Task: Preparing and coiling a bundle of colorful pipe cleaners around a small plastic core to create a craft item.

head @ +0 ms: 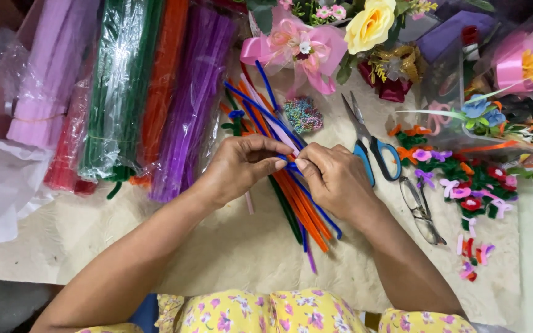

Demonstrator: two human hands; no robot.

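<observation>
My left hand (242, 165) and right hand (331, 176) both pinch the blue pipe cleaner (266, 111), which slants up-left, left of the scissors (371, 148).

Both bare forearms are extended forward from the lower edge of the view and are angled inward, so that the hands are brought together at the centre. The left hand (242, 163) is held knuckles up, with fingers curled and thumb pressed toward the fingertips in a pinch. The right hand (334, 176) is likewise turned back upward, its fingers bent and closed in a pinch. The fingertips of both hands are nearly touching.
</observation>
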